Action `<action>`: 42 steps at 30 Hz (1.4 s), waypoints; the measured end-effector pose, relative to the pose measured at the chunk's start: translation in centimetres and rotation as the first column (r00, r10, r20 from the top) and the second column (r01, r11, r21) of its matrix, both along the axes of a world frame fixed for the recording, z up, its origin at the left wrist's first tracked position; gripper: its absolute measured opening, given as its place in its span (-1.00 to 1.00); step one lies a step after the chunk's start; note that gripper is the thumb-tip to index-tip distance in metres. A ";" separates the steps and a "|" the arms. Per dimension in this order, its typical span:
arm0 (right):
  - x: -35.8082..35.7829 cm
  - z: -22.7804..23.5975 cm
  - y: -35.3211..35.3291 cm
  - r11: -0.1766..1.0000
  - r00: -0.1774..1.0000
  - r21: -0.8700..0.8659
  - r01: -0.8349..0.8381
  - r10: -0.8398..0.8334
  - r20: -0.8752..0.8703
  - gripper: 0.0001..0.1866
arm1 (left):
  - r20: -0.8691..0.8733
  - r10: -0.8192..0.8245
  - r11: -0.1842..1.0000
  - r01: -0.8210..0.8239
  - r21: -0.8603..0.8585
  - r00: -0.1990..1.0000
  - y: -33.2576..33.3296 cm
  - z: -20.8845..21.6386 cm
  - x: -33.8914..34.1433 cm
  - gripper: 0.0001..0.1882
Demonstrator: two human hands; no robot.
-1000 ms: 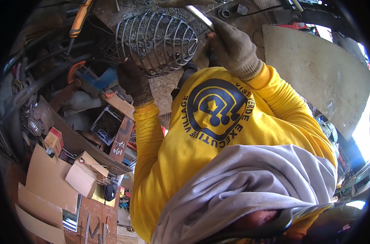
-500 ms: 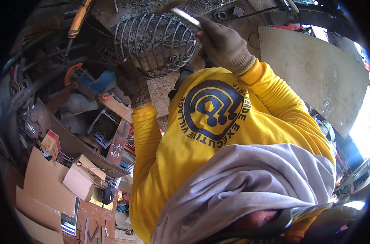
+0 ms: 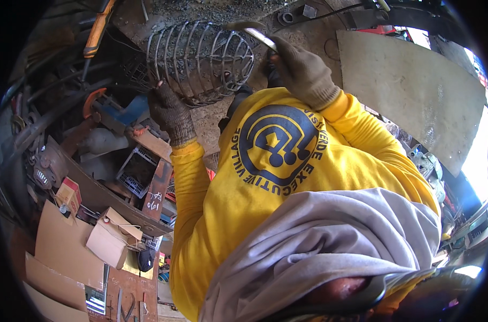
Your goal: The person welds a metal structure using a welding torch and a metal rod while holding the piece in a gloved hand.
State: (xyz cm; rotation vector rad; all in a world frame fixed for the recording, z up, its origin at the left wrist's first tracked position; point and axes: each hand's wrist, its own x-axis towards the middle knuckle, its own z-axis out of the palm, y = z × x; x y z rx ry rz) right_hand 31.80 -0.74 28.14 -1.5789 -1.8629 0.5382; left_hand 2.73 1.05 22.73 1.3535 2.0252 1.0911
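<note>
The wire cage [image 3: 201, 61], a rounded basket of bent metal rods, sits in the upper centre of the frame on the gritty bench [image 3: 222, 11], its long axis running roughly left to right with the domed end toward the right. The left hand [image 3: 170, 110], gloved, is closed around the cage's lower left rim, fingers curled over the rods, so it is the hand in contact with the cage. The right hand [image 3: 303, 72], also gloved, lies just right of the cage at the domed end, clenched on a thin metal rod [image 3: 263, 37] whose tip reaches up and left over the top wires; whether the tip touches them cannot be told. The cage thus lies between the two hands. Cardboard boxes [image 3: 112, 241] and scrap metal occupy the lower left.
</note>
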 end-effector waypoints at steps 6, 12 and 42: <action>-0.1 -0.5 0.0 1.000 1.000 0.017 -0.005 0.005 -0.025 -0.54 | -0.089 0.029 0.999 -0.033 -0.039 0.996 0.2 -0.9 -0.6 -0.51; 0.1 0.3 0.0 0.999 0.997 -0.038 0.038 -0.040 -0.058 -0.56 | -0.087 0.031 0.999 -0.032 -0.013 0.996 0.2 -0.6 -0.6 -0.48; 0.5 -1.9 -0.1 0.998 0.999 -0.055 -0.014 0.016 0.034 -0.54 | -0.019 0.073 0.996 -0.074 -0.044 0.997 0.5 0.4 -0.4 -0.51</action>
